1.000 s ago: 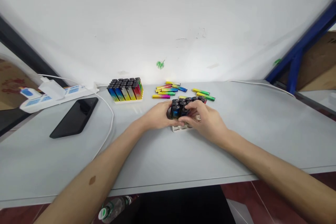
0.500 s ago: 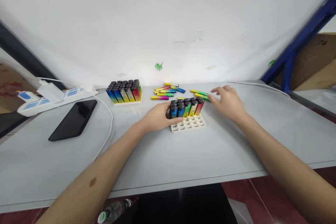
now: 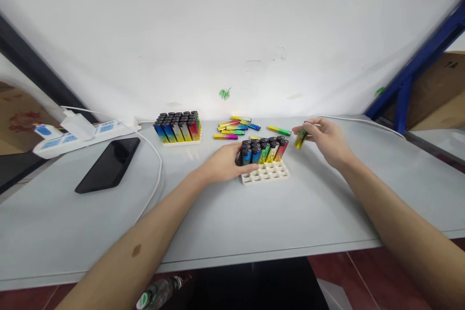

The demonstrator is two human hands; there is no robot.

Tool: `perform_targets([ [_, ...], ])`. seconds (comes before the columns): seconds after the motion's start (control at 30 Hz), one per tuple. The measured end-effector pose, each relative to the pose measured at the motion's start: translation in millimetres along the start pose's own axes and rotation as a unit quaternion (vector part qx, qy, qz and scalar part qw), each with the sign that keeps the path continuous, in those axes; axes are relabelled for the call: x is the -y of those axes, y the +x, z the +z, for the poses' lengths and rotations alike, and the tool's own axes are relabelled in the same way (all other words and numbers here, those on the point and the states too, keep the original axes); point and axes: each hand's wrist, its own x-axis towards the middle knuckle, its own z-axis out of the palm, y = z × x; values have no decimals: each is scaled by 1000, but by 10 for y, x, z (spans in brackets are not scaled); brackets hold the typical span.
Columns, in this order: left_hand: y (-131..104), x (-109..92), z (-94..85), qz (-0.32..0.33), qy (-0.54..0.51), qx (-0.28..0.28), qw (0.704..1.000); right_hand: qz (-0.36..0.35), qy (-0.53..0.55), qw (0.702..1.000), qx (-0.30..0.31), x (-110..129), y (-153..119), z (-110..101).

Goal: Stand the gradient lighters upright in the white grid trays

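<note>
The right hand (image 3: 329, 140) has its thumb and fingers closed around one lighter (image 3: 300, 142), tilted, its yellow end pointing down below the fingertips. The left hand (image 3: 225, 163) is partly open, its fingers curved about the left end of the standing lighters (image 3: 267, 151), thumb across their front; how firmly it presses, I cannot tell. Under that thumb and to its right, the tray (image 3: 268, 174) shows bare slots in its near rows. A green-and-yellow lighter (image 3: 279, 130) lies just beyond the right fingertips; the loose pile (image 3: 232, 128) lies beyond the left fingers.

The slanted hold could make the lighter catch a slot's edge or twist in the fingers. Too hard a squeeze from the left fingers might tip the standing lighters or slide the tray along the table (image 3: 232, 225).
</note>
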Motion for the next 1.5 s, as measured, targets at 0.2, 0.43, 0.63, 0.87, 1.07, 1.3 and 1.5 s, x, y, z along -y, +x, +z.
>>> perform_targets([
  [0.2,-9,-19,-13,2,0,2,1000,67,129,989,19,39,-52,85],
  [0.43,1,0,3,3,7,8,1000,138,162,975,65,93,-101,134],
  [0.63,3,-3,7,3,5,5,1000,140,203,962,120,178,-168,147],
  [0.87,3,7,1,8,6,11,1000,168,189,961,108,110,-106,109],
  [1.07,4,26,2,8,6,12,1000,167,196,962,95,132,-101,128],
  [1.3,2,12,0,2,1,12,1000,158,185,966,89,140,-142,157],
  [1.5,10,7,-9,6,0,11,1000,146,175,968,106,125,-151,176],
])
